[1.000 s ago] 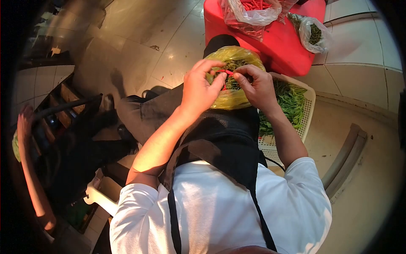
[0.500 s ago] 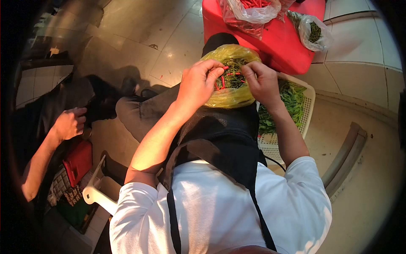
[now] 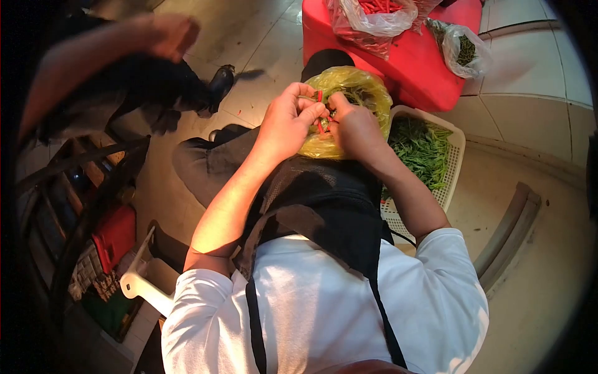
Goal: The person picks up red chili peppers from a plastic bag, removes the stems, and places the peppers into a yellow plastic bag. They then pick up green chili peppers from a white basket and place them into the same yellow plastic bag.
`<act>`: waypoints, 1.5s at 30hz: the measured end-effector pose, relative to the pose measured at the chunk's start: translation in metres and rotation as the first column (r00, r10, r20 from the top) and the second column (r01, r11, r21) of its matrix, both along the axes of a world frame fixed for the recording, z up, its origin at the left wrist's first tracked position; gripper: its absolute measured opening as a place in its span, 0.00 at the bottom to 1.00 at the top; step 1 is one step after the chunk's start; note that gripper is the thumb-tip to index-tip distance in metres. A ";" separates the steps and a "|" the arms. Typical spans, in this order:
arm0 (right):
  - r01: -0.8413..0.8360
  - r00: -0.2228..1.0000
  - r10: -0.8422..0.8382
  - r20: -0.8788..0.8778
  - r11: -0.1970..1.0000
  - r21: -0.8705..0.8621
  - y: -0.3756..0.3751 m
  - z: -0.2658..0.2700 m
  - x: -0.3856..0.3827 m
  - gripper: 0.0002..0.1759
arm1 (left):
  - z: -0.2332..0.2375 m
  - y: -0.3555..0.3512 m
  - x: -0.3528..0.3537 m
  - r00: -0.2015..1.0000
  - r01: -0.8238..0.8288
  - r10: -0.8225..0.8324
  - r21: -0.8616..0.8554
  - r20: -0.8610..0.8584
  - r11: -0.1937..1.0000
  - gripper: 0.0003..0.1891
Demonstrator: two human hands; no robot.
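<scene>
A yellow plastic bag (image 3: pixel 322 148) rests on my lap with its mouth wide. Green stems (image 3: pixel 358 95) and red chillies lie inside it. My left hand (image 3: pixel 288 121) is over the bag's left side, thumb and fingers pinched on a red chilli (image 3: pixel 320 96) that pokes up between the fingertips. My right hand (image 3: pixel 356 128) reaches over the bag's right side, its fingers curled down close to the left fingertips. What those fingers grip is hidden behind the hand. More bits of red show just below the two hands.
On a red stool (image 3: pixel 430 81) stand a clear bag of red chillies (image 3: pixel 374 25) and a bag of green stems (image 3: pixel 467 50). A white basket (image 3: pixel 458 140) of leafy greens (image 3: pixel 420 153) sits to my right. Another person's blurred arm (image 3: pixel 106 47) crosses the upper left.
My right hand has moved left and turned inward, meeting my left hand over the bag. The red chilli in my left fingers now points up. The other person's arm has swung up and away.
</scene>
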State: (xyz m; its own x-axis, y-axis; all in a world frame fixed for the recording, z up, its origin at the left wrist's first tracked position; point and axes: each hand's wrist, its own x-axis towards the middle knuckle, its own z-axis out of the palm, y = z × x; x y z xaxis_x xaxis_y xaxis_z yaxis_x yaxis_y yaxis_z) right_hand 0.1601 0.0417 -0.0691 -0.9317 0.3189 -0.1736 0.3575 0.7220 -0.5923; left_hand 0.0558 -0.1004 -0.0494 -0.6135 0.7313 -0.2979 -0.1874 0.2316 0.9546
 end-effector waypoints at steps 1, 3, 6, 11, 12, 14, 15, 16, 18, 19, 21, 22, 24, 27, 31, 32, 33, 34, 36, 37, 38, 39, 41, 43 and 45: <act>0.029 0.999 -0.029 0.023 0.999 -0.025 0.002 0.002 0.000 0.16 | -0.004 -0.002 0.000 1.000 -0.017 0.017 -0.002 0.007 1.000 0.16; 0.059 0.998 -0.061 -0.004 0.972 -0.226 0.010 0.019 0.007 0.18 | -0.003 -0.005 0.000 0.998 0.015 -0.020 -0.098 -0.059 0.995 0.17; 0.090 0.992 -0.118 -0.047 0.913 -0.398 0.023 0.023 0.017 0.20 | -0.001 -0.004 0.003 0.992 0.049 -0.068 -0.169 -0.105 0.984 0.17; 0.165 0.972 -0.231 -0.033 0.781 -0.602 0.028 0.029 0.023 0.19 | -0.002 0.006 0.011 0.980 0.098 -0.129 -0.198 -0.151 0.975 0.18; 0.173 0.965 -0.260 -0.034 0.729 -0.662 0.028 0.029 0.024 0.20 | -0.003 0.006 0.012 0.978 0.092 -0.127 -0.203 -0.167 0.975 0.18; 0.156 0.967 -0.250 -0.038 0.709 -0.688 0.030 0.027 0.027 0.22 | -0.005 0.008 0.013 0.972 0.080 -0.124 -0.214 -0.199 0.974 0.20; 0.148 0.968 -0.246 -0.041 0.697 -0.701 0.030 0.025 0.028 0.22 | -0.007 0.008 0.014 0.979 0.077 -0.111 -0.196 -0.169 0.978 0.22; 0.147 0.967 -0.252 -0.048 0.699 -0.700 0.030 0.024 0.029 0.22 | -0.008 0.008 0.014 0.986 0.072 -0.098 -0.179 -0.138 0.981 0.23; 0.146 0.963 -0.263 -0.064 0.703 -0.696 0.029 0.023 0.030 0.22 | -0.008 0.010 0.016 0.992 0.046 -0.063 -0.153 -0.107 0.987 0.28; 0.146 0.957 -0.282 -0.067 0.670 -0.727 0.028 0.023 0.031 0.21 | -0.006 0.010 0.017 0.993 0.026 -0.042 -0.144 -0.107 0.989 0.30; 0.147 0.945 -0.321 -0.070 0.602 -0.785 0.025 0.023 0.031 0.20 | -0.003 0.011 0.020 0.997 -0.002 -0.007 -0.113 -0.081 0.994 0.33; 0.142 0.945 -0.319 -0.068 0.590 -0.795 0.024 0.023 0.030 0.19 | -0.002 0.011 0.021 0.998 -0.011 0.006 -0.090 -0.056 0.996 0.34; 0.132 0.947 -0.313 -0.064 0.565 -0.814 0.022 0.022 0.028 0.17 | -0.004 0.013 0.022 0.999 -0.039 0.038 -0.037 -0.023 0.999 0.34; 0.111 0.917 -0.366 -0.159 0.618 -0.779 0.016 0.022 0.027 0.14 | -0.008 0.015 0.023 0.993 -0.108 0.106 0.047 0.046 0.993 0.32; 0.103 0.862 -0.459 -0.216 0.574 -0.812 0.008 0.011 0.023 0.09 | 0.002 0.019 0.024 0.952 -0.215 0.167 0.173 0.256 0.961 0.27; 0.109 0.860 -0.458 -0.226 0.597 -0.795 0.005 0.011 0.023 0.08 | 0.002 0.019 0.024 0.936 -0.240 0.168 0.211 0.308 0.948 0.26; 0.115 0.858 -0.457 -0.236 0.619 -0.777 0.003 0.011 0.022 0.07 | 0.002 0.019 0.024 0.932 -0.244 0.164 0.223 0.324 0.944 0.25; 0.114 0.857 -0.426 -0.288 0.703 -0.702 0.002 0.008 0.022 0.07 | 0.001 0.018 0.024 0.927 -0.248 0.160 0.235 0.339 0.940 0.25; 0.111 0.857 -0.350 -0.379 0.843 -0.526 0.001 0.001 0.024 0.07 | -0.003 0.017 0.026 0.925 -0.252 0.151 0.263 0.350 0.931 0.24; 0.096 0.853 -0.322 -0.412 0.871 -0.481 0.000 0.001 0.024 0.07 | -0.005 0.017 0.027 0.927 -0.252 0.148 0.278 0.344 0.927 0.24; 0.081 0.848 -0.291 -0.443 0.897 -0.435 0.000 0.001 0.023 0.08 | -0.007 0.016 0.028 0.929 -0.252 0.146 0.293 0.339 0.922 0.24; 0.066 0.843 -0.259 -0.472 0.920 -0.386 -0.001 0.002 0.022 0.09 | -0.007 0.016 0.027 0.912 -0.280 0.154 0.303 0.381 0.911 0.24; 0.074 0.805 -0.462 -0.372 0.701 -0.709 -0.009 0.010 0.023 0.10 | -0.007 0.014 0.024 0.872 -0.335 0.164 0.319 0.461 0.886 0.25; 0.077 0.824 -0.495 -0.274 0.578 -0.812 -0.008 0.018 0.022 0.10 | -0.004 0.011 0.018 0.910 -0.251 0.110 0.319 0.399 0.914 0.26; 0.085 0.890 -0.394 -0.228 0.636 -0.767 0.006 0.022 0.021 0.10 | 0.000 0.008 0.014 0.945 -0.149 0.048 0.292 0.325 0.945 0.26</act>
